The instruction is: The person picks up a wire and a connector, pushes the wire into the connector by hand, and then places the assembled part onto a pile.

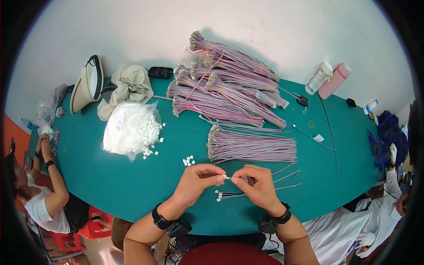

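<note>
Near the front of the table my left hand (194, 184) is closed in a pinch on a small white plastic connector (226, 177). Its tip meets my right hand (259, 187), whose thumb and forefinger pinch a thin cable right beside the connector. Whether the cable end sits inside the connector is too small to tell. Below my right hand lie a few cables with white connectors (218, 195) on their left ends. Just beyond my left hand is a small heap of loose white connectors (189, 161). A flat row of pink and grey cables (254, 146) lies beyond my hands.
Banded cable bundles (229, 86) are piled at the back. To the left are a clear bag of white connectors (128, 130), beige cloth (131, 81) and a visor (88, 86). Bottles (334, 81) stand at the back right. Other people sit at both ends of the green table (176, 216).
</note>
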The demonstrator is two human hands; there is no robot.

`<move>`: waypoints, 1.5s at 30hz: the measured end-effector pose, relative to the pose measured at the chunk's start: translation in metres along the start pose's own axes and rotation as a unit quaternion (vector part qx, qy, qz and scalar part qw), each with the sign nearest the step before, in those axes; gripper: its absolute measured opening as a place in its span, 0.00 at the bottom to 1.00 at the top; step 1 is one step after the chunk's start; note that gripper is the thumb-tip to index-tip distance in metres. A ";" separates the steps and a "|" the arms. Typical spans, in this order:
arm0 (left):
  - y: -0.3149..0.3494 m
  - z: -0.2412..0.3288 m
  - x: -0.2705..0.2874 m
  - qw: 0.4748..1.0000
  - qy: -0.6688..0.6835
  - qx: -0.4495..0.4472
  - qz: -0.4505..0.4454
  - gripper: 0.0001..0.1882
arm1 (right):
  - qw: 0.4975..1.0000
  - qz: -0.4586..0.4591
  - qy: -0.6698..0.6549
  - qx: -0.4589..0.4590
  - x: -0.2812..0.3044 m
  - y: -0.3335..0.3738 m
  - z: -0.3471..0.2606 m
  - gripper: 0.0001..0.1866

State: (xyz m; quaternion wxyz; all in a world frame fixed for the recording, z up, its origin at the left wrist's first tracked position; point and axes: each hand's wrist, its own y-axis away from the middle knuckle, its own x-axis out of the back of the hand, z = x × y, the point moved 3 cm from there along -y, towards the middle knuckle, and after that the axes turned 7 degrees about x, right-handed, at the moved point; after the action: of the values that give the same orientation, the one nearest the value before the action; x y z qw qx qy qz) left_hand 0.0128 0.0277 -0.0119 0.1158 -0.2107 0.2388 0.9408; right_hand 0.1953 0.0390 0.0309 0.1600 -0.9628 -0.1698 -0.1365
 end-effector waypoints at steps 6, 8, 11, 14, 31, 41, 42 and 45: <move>0.002 0.002 -0.002 1.000 -0.013 -0.001 0.007 0.08 | 1.000 0.015 -0.009 -0.016 0.001 0.001 0.001 0.04; 0.002 0.003 -0.003 0.999 -0.025 -0.015 0.014 0.08 | 0.999 0.001 -0.038 -0.038 0.001 0.002 0.001 0.04; 0.003 0.004 -0.004 0.999 -0.034 -0.021 0.018 0.08 | 0.998 -0.004 -0.047 -0.045 0.001 0.002 0.001 0.04; 0.004 0.005 -0.004 0.999 -0.037 -0.023 0.019 0.08 | 0.999 0.001 -0.035 -0.038 0.001 0.002 0.001 0.04; 0.003 0.004 -0.006 0.999 -0.046 -0.007 0.018 0.08 | 0.995 -0.022 -0.051 -0.087 0.002 0.006 0.008 0.04; 0.003 0.003 -0.005 0.999 -0.030 -0.007 0.018 0.07 | 0.994 -0.015 -0.054 -0.097 0.002 0.006 0.007 0.04; 0.003 0.003 -0.005 0.999 -0.030 -0.007 0.018 0.07 | 0.994 -0.014 -0.055 -0.097 0.002 0.006 0.006 0.04; 0.003 0.003 -0.004 0.999 -0.032 -0.006 0.016 0.07 | 0.996 -0.010 -0.039 -0.082 0.003 0.005 0.004 0.04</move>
State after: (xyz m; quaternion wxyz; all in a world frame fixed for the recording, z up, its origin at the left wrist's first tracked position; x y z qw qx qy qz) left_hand 0.0150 0.0262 -0.0067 0.1070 -0.1779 0.2322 0.9502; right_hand 0.2005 0.0367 0.0268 0.0723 -0.9755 -0.1737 -0.1142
